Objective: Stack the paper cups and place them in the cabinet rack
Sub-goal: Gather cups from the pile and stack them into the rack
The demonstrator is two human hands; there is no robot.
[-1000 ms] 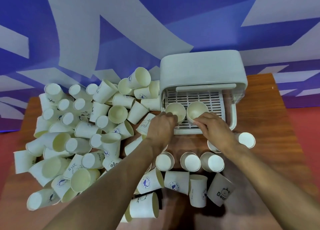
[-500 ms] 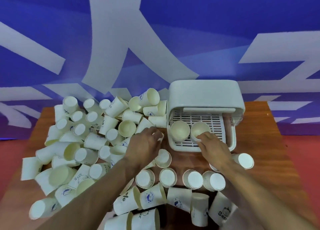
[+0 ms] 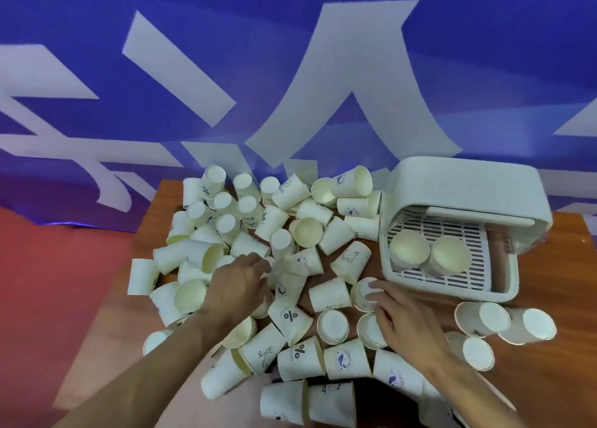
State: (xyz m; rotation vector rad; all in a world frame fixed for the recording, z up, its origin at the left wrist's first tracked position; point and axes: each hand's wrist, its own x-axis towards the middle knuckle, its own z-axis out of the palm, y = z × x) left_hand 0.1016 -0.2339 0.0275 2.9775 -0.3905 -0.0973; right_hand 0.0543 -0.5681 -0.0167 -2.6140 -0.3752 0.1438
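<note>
- Paper cups (image 3: 300,358) are strewn over the near part of the wooden surface (image 3: 536,385), on their sides or base-up. Several lie at the near edge, under the forearms, and are judged easy to knock off.
- The left hand (image 3: 240,287) is buried in the left pile. Its fingers (image 3: 258,266) are curled among the cups, but the tips are blurred, so a grip cannot be confirmed.
- The right hand (image 3: 403,318) is spread low, its fingers (image 3: 379,290) fairly straight and a little apart. The tips are rested on the base of an upturned cup (image 3: 363,295) just in front of the rack, and nothing is clamped.
- Handling, as judged: the cups are very light, thin-walled, easily dented and quick to roll. A soft pinch on the side wall near the rolled rim is suggested. Upturned ones must be flipped before nesting.
- Open room is scarce. Bare wood is seen mainly right of the right hand and in small gaps, so any arm sweep is likely to scatter neighbours.
- The cabinet rack (image 3: 465,185) is set at the far right of the surface with its front open and its slatted tray (image 3: 468,234) exposed.
- Two upright cups (image 3: 408,250) are stood touching at the tray's front left. How many are nested in each cannot be told.
- Free tray is left behind them and to the right. The low hood is judged to limit stack height.
- A blue wall (image 3: 290,40) is seen behind the surface, and red floor (image 3: 64,266) to its left.
</note>
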